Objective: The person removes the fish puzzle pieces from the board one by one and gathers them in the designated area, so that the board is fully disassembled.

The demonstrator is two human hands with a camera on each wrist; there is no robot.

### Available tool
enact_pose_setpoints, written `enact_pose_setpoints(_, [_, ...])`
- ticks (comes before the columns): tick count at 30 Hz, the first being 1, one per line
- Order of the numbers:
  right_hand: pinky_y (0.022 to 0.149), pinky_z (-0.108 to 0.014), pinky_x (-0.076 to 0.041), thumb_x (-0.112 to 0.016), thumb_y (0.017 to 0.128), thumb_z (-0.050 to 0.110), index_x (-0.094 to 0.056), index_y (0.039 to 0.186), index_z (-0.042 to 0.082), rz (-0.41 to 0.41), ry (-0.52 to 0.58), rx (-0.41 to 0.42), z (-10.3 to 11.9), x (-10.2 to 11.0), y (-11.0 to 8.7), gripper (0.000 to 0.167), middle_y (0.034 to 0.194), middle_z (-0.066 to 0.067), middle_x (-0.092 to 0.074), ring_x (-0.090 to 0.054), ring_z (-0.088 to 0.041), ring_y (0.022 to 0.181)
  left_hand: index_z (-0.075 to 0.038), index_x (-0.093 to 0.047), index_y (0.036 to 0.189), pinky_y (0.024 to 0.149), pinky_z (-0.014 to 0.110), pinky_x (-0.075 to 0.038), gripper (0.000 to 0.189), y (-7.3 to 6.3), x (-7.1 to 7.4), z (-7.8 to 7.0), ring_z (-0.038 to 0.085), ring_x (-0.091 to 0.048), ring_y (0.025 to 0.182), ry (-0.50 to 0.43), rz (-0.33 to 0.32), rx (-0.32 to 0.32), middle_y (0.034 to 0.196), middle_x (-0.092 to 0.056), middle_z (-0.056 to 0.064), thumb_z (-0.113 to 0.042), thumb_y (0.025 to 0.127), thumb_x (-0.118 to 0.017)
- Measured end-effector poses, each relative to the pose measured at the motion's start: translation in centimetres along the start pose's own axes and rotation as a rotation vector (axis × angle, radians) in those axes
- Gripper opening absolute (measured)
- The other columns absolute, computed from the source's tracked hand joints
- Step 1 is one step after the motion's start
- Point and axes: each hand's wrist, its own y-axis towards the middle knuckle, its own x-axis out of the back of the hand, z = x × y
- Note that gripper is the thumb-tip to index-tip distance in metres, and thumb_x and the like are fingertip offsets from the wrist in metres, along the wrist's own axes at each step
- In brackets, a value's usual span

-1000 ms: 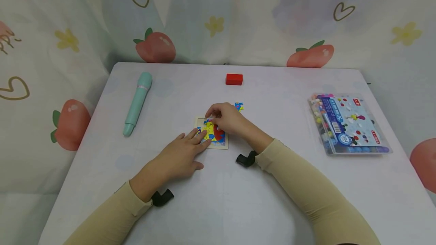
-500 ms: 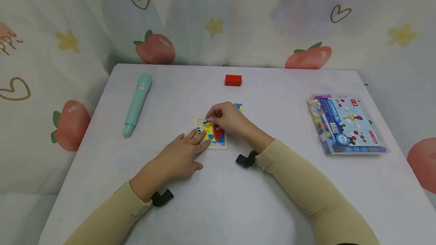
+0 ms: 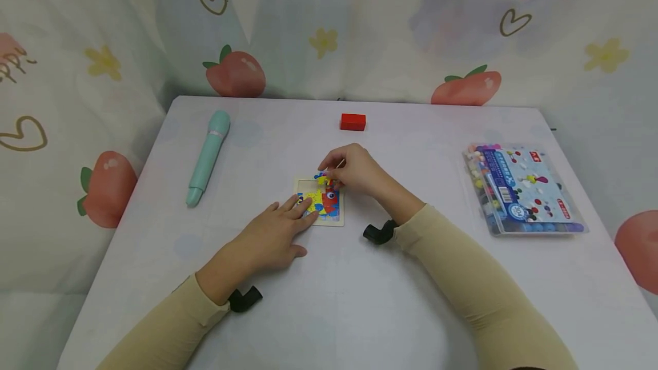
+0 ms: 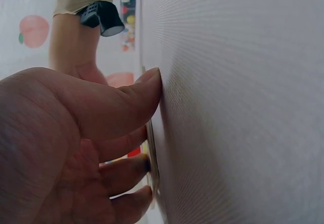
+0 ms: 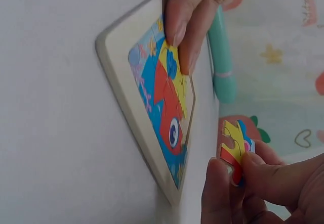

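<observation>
A small wooden jigsaw puzzle (image 3: pixel 329 223) lies on the table, with a red, yellow and blue fish picture in its pale frame (image 5: pixel 115 52). My left hand (image 3: pixel 275 230) rests on its left side, fingers extended over the picture and thumb on the tabletop. Over the far edge, my right hand (image 3: pixel 356 170) pinches a puzzle piece (image 5: pixel 234 145) between thumb and fingers. Yellow, red, blue and pink show on that piece, and a seam suggests joined pieces. It is held up off the board. The far part of the tray shows bare wood.
A mint-green microphone-shaped object (image 3: pixel 208 159) lies at the left. A red block (image 3: pixel 353 122) sits at the back, beyond the right hand. At the right is a clear case (image 3: pixel 529 187) of colourful beads. A printed curtain (image 3: pixel 380 27) borders the table.
My right hand has lifted the puzzle piece and moved slightly away and right, exposing bare tray and the fish's eye. The loose piece beyond the hand is now hidden. My left hand stays put.
</observation>
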Motion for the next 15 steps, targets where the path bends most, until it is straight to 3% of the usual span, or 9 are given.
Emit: enact_pose_setpoints(15, [0.079, -0.032, -0.062, -0.071, 0.103, 0.009, -0.082, 0.118, 0.011, -0.105, -0.123, -0.139, -4.6, 7.3, -0.4, 0.019, 0.115, -0.014, -0.072, -0.068, -0.027, 0.092, -0.025, -0.042, 0.167, 0.132, 0.062, -0.028, 0.081, 0.0, -0.4, 0.1, 0.033, -0.02, 0.169, -0.004, -0.003, 0.008, 0.179, -0.028, 0.003, -0.045, 0.097, -0.077])
